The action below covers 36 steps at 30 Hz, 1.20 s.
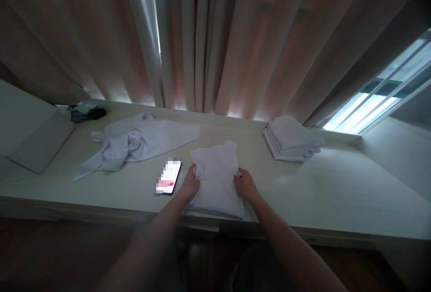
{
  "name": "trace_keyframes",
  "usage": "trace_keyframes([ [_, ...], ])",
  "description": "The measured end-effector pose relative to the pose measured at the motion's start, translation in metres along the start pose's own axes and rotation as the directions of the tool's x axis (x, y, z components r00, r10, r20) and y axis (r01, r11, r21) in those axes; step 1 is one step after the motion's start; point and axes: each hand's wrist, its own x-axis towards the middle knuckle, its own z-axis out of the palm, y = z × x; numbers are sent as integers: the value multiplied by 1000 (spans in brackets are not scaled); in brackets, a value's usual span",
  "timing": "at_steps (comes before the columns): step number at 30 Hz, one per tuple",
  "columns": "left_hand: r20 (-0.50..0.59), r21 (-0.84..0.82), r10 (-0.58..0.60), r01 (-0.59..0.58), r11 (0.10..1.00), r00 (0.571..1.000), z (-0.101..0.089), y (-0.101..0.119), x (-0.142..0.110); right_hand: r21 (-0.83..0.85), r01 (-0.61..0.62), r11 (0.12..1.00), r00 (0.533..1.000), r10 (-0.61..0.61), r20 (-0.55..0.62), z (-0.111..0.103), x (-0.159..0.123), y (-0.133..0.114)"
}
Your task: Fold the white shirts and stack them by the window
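A folded white garment [217,184], perhaps a shirt, lies flat near the front edge of the table, with a slightly uneven far edge. My left hand [190,185] grips its left side, thumb on top and the other fingers partly hidden. On the opposite side my right hand [245,183] pinches the right edge, its fingers curled at the cloth. Just left of my left hand rests a phone [170,176] with a lit screen. Farther left an unfolded white garment [134,141] lies crumpled, one part stretched out to the right.
At the back right stands a stack of folded white cloths [291,139]. Dark and green fabric items [88,111] sit in the back left corner, beside a pale box-like panel [37,135]. Long curtains [208,41] hang behind the table [336,193]. A window [367,103] shows at right.
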Motion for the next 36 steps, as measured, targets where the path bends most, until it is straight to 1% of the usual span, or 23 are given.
trace_keyframes([
  [2, -2, -35, -44, 44, 998, 999, 1, -6, -2, 42, -93, 995, 996, 94, -14, 6, 26, -1],
  [4, -8, -73, -79, 78, 994, 997, 2, -13, -2, 43, -133, 990, 991, 134, -22, 10, 52, 0],
  [8, 12, -130, -92, 93, 987, 996, 2, -20, 2, 42, -203, 978, 979, 204, -28, 16, 99, 3],
  [11, 18, -140, -113, 114, 983, 993, 2, -20, 4, 30, -237, 971, 971, 237, -25, 21, 125, 4],
  [14, 1, -122, -128, 127, 984, 992, 1, -19, 6, 15, -255, 967, 967, 255, -9, 27, 141, 6],
  [16, 6, -114, -130, 130, 985, 992, 0, -17, 8, 14, -251, 968, 968, 251, 1, 31, 147, 8],
  [19, 41, -96, -144, 147, 984, 989, -4, -12, 15, 24, -241, 970, 970, 242, -11, 33, 151, 10],
  [21, 60, -41, -123, 125, 991, 991, -6, -6, 21, 37, -241, 970, 970, 242, -30, 31, 152, 12],
  [23, 60, 34, -76, 74, 997, 995, -7, -1, 26, 57, -240, 969, 969, 243, -50, 27, 153, 13],
  [25, 66, 82, -1, -4, 997, 998, -8, 3, 29, 83, -239, 967, 967, 245, -68, 22, 153, 16],
  [27, 97, 85, 89, -97, 992, 991, -7, 3, 31, 106, -250, 962, 961, 260, -92, 18, 152, 20],
  [29, 134, 68, 146, -156, 985, 980, -6, 0, 32, 115, -280, 953, 949, 293, -116, 16, 150, 25],
  [30, 140, 59, 143, -152, 987, 980, -5, -3, 33, 115, -297, 948, 943, 310, -124, 15, 148, 28],
  [32, 123, 35, 86, -91, 995, 989, -3, -9, 35, 110, -320, 941, 934, 332, -128, 16, 144, 33],
  [34, 91, 9, 34, -35, 999, 995, -1, -13, 37, 104, -322, 941, 936, 333, -116, 19, 140, 36],
  [36, 63, 7, 20, -21, 1000, 998, 0, -13, 37, 96, -311, 946, 943, 320, -94, 21, 137, 35],
])
